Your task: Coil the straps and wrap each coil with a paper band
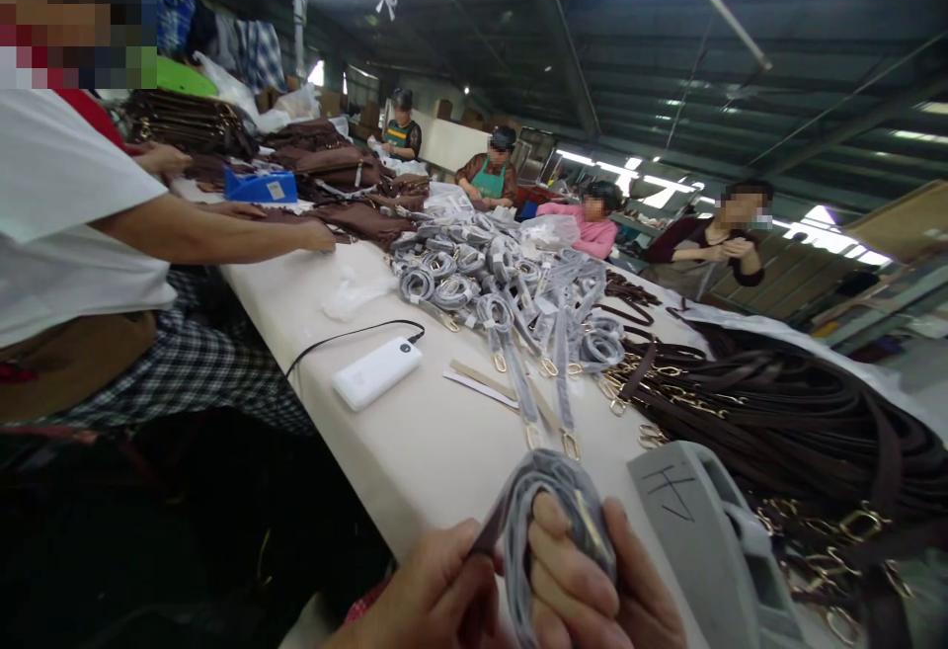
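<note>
My right hand (582, 585) has its fingers through a coiled strap (552, 476) in grey wrapping and grips it near the table's front edge. A dark length of that strap runs to my left hand (436, 585), which pinches it between thumb and fingers. Just beyond the coil lie two grey-wrapped strap ends with gold clasps (570, 446). A heap of similar grey coiled straps (481, 264) spreads over the middle of the table. Right of my hands stands a grey tape dispenser (696, 521) with black marks on its side.
Long dark brown straps (807, 402) with gold hardware pile up on the right. A white power bank (377, 372) with a black cable lies on the table (415, 432). A co-worker's arm (222, 234) reaches in from the left, near a blue tape dispenser (261, 185). Several people sit farther back.
</note>
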A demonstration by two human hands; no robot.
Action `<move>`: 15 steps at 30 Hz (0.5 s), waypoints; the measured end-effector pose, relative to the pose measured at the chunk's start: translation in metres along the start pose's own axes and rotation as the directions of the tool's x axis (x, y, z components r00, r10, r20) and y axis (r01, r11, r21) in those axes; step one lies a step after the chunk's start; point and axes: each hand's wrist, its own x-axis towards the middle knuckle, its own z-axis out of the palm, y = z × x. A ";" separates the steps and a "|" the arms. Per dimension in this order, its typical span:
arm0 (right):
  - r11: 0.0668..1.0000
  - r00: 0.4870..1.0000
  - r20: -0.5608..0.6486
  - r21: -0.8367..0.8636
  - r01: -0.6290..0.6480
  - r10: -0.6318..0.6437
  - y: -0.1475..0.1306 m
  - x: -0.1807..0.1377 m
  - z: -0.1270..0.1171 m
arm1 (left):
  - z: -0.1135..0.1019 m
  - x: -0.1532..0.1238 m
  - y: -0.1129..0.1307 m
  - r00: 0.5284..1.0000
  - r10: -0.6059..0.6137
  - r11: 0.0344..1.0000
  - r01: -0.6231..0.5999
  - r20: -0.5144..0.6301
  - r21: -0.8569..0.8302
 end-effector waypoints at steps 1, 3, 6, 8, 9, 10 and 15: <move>0.998 0.999 0.011 0.057 0.036 -0.037 0.002 0.005 0.004 | 0.004 0.000 0.001 1.000 0.000 0.993 0.002 0.020 -0.120; 0.988 0.994 0.029 0.114 0.106 -0.110 0.006 0.015 0.010 | 0.010 -0.001 0.000 1.000 -0.013 0.950 0.016 0.011 -0.313; 0.982 0.982 0.015 0.029 0.187 -0.187 0.007 0.027 0.014 | 0.010 0.000 -0.004 0.991 -0.118 0.915 0.087 -0.055 -0.393; 0.971 0.974 0.021 -0.076 0.225 -0.224 0.005 0.031 0.015 | 0.006 0.002 -0.005 0.978 -0.204 0.898 0.170 -0.043 -0.407; 0.963 0.973 0.044 -0.141 0.231 -0.227 0.005 0.033 0.014 | 0.004 0.003 -0.004 0.970 -0.245 0.879 0.218 -0.008 -0.424; 0.952 0.974 0.069 -0.207 0.226 -0.216 0.006 0.034 0.014 | 0.002 0.004 -0.002 0.960 -0.279 0.858 0.264 0.033 -0.441; 0.913 0.983 0.092 -0.363 0.184 -0.162 0.018 0.029 0.008 | -0.003 0.011 0.006 0.955 -0.296 0.839 0.277 0.036 -0.469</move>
